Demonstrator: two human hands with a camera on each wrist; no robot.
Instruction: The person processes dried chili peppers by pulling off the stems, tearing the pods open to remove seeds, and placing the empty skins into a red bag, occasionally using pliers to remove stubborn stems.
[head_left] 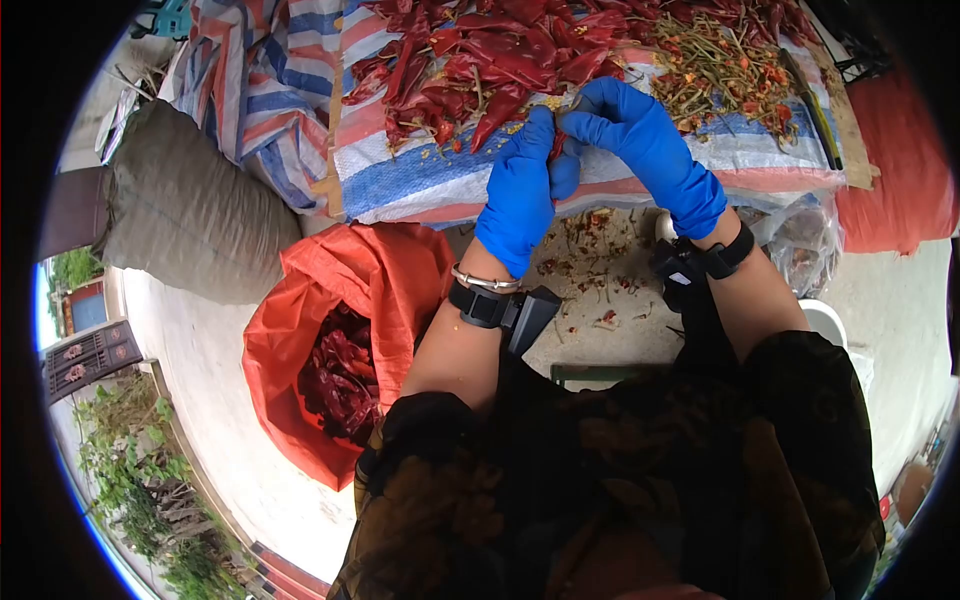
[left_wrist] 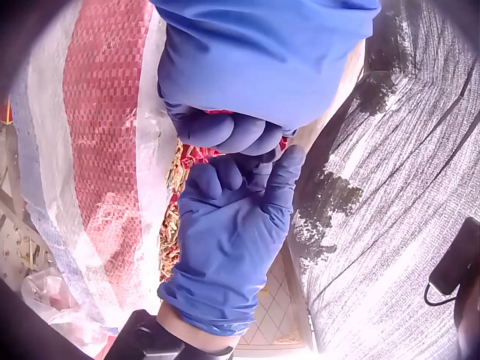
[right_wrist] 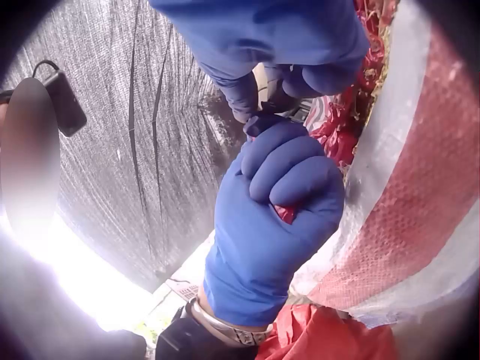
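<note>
Your head view is daylit, bowed by the lens and black at its corners, your shirt [head_left: 600, 460] sunk in shadow; glare bleaches the mesh sheet [left_wrist: 375, 300] near five o'clock, left wrist, and whites out eight o'clock, right wrist.

High, downward head view; close wrist views; striped sheet [head_left: 400, 185] in all.

Glossy red peppers [head_left: 522, 58], woven plastic sheet [head_left: 385, 185]

A striped sheet [head_left: 400, 185] forms the work surface at upper centre of the head view. Red chilies [head_left: 515, 55] and loose seeds [head_left: 548, 101] lie on it; stems [head_left: 715, 75] form a heap at upper right.
</note>
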